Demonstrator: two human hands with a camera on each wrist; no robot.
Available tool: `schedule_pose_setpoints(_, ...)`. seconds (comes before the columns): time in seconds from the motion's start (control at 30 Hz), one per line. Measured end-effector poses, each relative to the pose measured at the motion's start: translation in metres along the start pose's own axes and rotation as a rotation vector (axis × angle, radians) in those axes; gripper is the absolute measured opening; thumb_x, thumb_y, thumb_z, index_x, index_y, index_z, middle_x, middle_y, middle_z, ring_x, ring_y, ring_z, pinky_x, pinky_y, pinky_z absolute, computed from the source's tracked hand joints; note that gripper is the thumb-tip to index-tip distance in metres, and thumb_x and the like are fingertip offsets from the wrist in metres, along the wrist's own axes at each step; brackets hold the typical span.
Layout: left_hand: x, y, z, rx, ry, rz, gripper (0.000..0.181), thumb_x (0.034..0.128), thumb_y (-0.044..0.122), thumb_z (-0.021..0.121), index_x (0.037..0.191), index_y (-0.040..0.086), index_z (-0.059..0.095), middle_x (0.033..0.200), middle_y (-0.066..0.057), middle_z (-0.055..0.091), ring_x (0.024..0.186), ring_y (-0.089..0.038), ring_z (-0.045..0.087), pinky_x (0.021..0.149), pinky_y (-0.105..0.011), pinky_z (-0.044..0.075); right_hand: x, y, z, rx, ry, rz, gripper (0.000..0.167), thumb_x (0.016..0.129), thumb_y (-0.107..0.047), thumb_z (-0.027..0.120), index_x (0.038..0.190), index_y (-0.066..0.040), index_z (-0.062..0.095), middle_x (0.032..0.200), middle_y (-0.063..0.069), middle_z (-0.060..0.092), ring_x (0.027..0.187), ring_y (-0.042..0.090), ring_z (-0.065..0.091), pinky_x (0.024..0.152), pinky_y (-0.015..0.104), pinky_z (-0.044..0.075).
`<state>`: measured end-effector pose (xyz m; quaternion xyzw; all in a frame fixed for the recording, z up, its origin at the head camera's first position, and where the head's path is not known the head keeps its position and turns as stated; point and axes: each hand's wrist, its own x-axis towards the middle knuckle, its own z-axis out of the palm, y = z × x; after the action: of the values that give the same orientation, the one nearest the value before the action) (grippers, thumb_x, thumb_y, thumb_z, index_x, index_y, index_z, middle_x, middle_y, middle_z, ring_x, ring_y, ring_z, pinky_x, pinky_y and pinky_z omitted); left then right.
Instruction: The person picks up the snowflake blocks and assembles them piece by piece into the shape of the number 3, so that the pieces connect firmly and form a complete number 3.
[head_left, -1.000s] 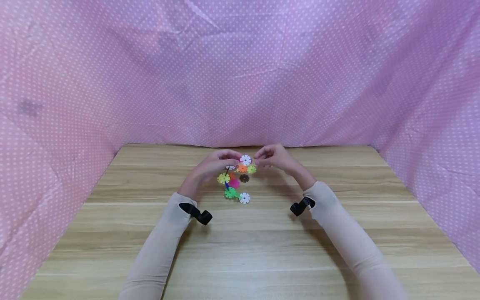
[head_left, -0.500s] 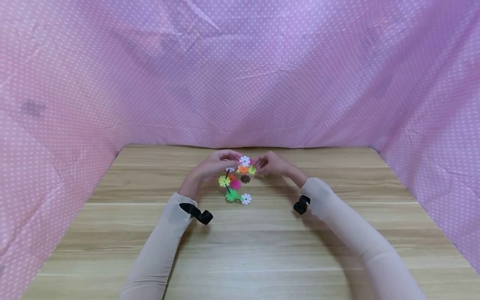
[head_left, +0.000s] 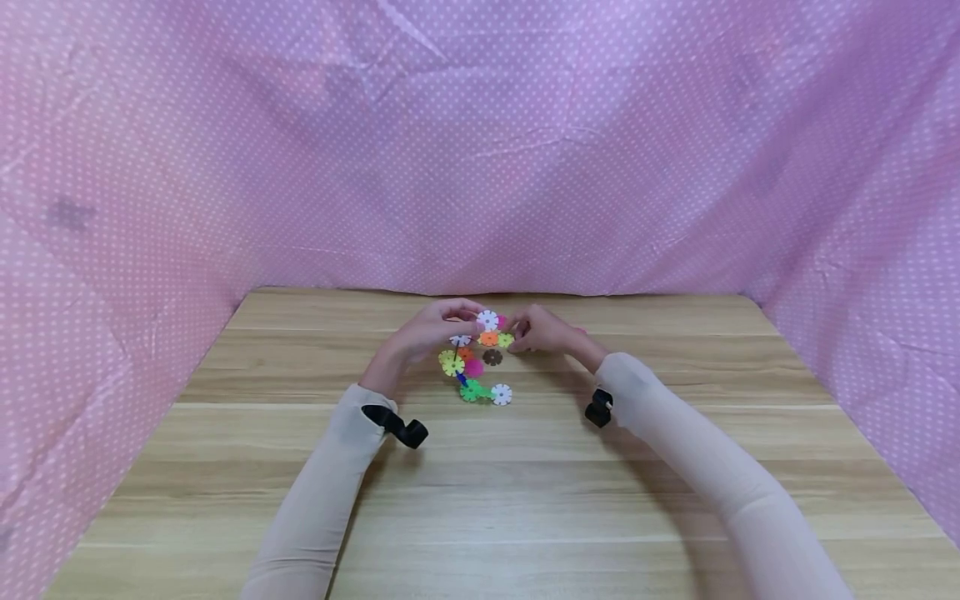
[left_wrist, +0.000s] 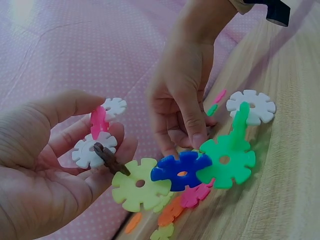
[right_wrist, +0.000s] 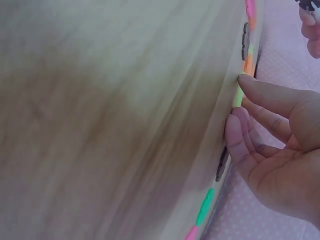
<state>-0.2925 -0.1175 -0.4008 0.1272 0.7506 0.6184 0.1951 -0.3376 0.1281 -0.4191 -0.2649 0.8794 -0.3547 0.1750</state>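
Note:
In my left hand (head_left: pixel 427 333) I hold a chain of slotted plastic snowflake discs, thumb and fingers about its pink disc (left_wrist: pixel 100 120) and white discs. From there it hangs through a brown disc (left_wrist: pixel 112 161), a yellow disc (left_wrist: pixel 127 192), a blue disc (left_wrist: pixel 167 172) and green discs (left_wrist: pixel 230 172) to a white disc (left_wrist: pixel 262 107) at the end. My right hand (head_left: pixel 543 332) is down at the tabletop, thumb and fingertips pinching a yellow-green disc (right_wrist: pixel 238 95) by its edges. That disc lies flat among loose ones.
Loose discs lie on the wooden table (head_left: pixel 480 500) under the chain, among them an orange disc (head_left: pixel 489 338), a brown disc (head_left: pixel 492 357) and a pink disc (head_left: pixel 474 367). Green (right_wrist: pixel 205 206) and pink ones lie beyond my right hand. Pink dotted cloth (head_left: pixel 480 167) hangs behind.
My right hand has come down from beside the top of the chain to the loose yellow-green disc. The left hand stays in place; the chain's lower end has swung slightly right.

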Motion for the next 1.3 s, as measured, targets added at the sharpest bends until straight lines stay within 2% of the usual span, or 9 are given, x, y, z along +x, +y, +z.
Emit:
schedule_pose_setpoints(0.2,0.0012,0.0014,0.0022,-0.016,0.006,-0.021,0.037,0.0983,0.019,0.068,0.133,0.009,0.061,0.121,-0.008,0.057,0.105,-0.021,0.062,0.097,-0.046,0.055,0.0015,0.0004,0.0011,-0.024,0.005,0.001,0.030,0.089,-0.003,0.076,0.118,0.003,0.069,0.074,0.006,0.064,0.058,0.007,0.050,0.052,0.019,0.043)
schedule_pose_setpoints(0.37,0.0012,0.0012,0.0032,-0.017,0.018,-0.033,0.038,0.0980,0.020,0.068,0.134,0.010,0.061,0.124,-0.009,0.056,0.110,-0.022,0.061,0.098,-0.044,0.054,0.0014,-0.0013,0.0007,-0.032,0.008,0.025,0.025,0.088,-0.004,0.077,0.110,0.003,0.069,0.075,0.005,0.062,0.060,0.007,0.051,0.054,0.018,0.044)
schedule_pose_setpoints(0.6,0.0021,0.0009,0.0031,-0.016,0.034,-0.027,0.038,0.0979,0.019,0.068,0.133,0.009,0.059,0.124,-0.010,0.057,0.111,-0.022,0.061,0.090,-0.032,0.055,-0.0004,-0.0037,-0.0002,-0.002,0.009,0.054,0.023,0.085,-0.002,0.080,0.101,0.002,0.064,0.078,0.005,0.061,0.064,0.009,0.054,0.057,0.020,0.048)
schedule_pose_setpoints(0.7,0.0021,0.0013,0.0034,-0.014,0.035,-0.029,0.037,0.0981,0.019,0.068,0.133,0.009,0.059,0.124,-0.010,0.057,0.111,-0.022,0.061,0.089,-0.032,0.055,-0.0008,-0.0042,-0.0001,0.010,0.010,0.054,0.025,0.083,0.000,0.081,0.101,0.002,0.063,0.079,0.005,0.061,0.066,0.010,0.054,0.059,0.020,0.048)
schedule_pose_setpoints(0.9,0.0015,0.0015,0.0038,-0.023,0.039,-0.045,0.037,0.0982,0.020,0.068,0.133,0.010,0.059,0.125,-0.010,0.056,0.112,-0.023,0.059,0.094,-0.036,0.053,-0.0007,-0.0040,0.0004,0.047,0.008,0.073,0.028,0.083,0.003,0.080,0.104,0.004,0.063,0.085,0.009,0.062,0.073,0.012,0.055,0.061,0.020,0.050)
schedule_pose_setpoints(1.07,0.0020,0.0010,0.0045,-0.032,0.040,-0.050,0.036,0.0982,0.019,0.068,0.132,0.011,0.059,0.128,-0.011,0.056,0.112,-0.023,0.059,0.092,-0.034,0.053,-0.0025,-0.0016,0.0006,0.103,0.020,0.076,0.024,0.086,0.004,0.076,0.107,0.006,0.064,0.091,0.012,0.065,0.075,0.012,0.057,0.062,0.021,0.052)
schedule_pose_setpoints(1.3,0.0028,0.0016,0.0064,-0.029,0.046,-0.050,0.034,0.0979,0.015,0.067,0.131,0.011,0.058,0.122,-0.010,0.057,0.111,-0.022,0.060,0.088,-0.029,0.055,-0.0056,0.0055,0.0013,0.179,0.046,0.073,0.020,0.088,0.003,0.074,0.105,0.005,0.065,0.085,0.006,0.064,0.071,0.010,0.057,0.061,0.023,0.051)
